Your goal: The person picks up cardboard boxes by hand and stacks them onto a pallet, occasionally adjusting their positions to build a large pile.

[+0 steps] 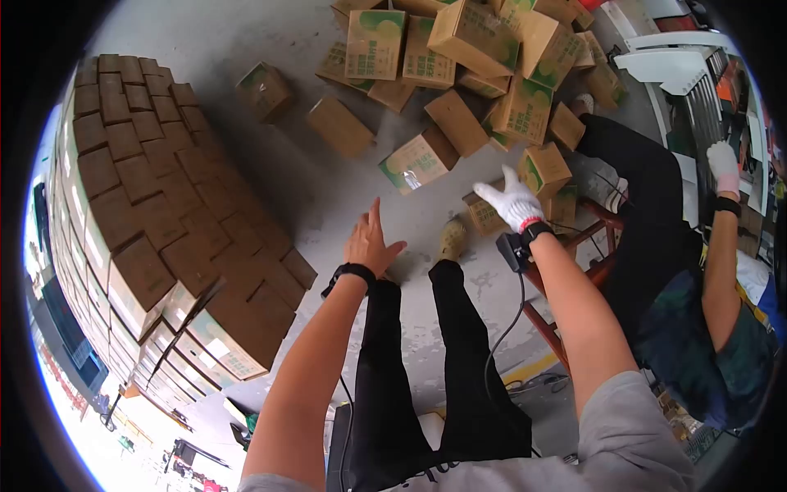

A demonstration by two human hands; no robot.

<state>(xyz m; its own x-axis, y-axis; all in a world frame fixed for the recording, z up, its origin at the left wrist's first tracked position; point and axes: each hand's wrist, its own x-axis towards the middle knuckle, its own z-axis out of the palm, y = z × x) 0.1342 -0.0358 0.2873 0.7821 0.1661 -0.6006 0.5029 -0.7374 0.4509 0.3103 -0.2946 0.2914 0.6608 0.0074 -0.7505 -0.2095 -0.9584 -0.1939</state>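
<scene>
Bare and with fingers spread, my left hand (370, 245) hangs over the floor in front of my legs, holding nothing. My right hand (512, 202) wears a white glove; its thumb and fingers are apart, with nothing between them. Just beyond that glove sit small cardboard boxes, the nearest a brown carton (485, 215) partly hidden behind the hand. A carton with a green and white printed face (416, 162) lies on the floor ahead, between and beyond both hands. Another plain brown carton (341, 127) lies farther left.
A tall stack of cartons (156, 189) stands on the left. Many printed cartons (475, 41) are heaped at the far side. At right a co-worker in dark trousers (643, 176) sits by a red-brown chair (594, 238), a gloved hand (723, 164) on white slatted equipment (697, 90).
</scene>
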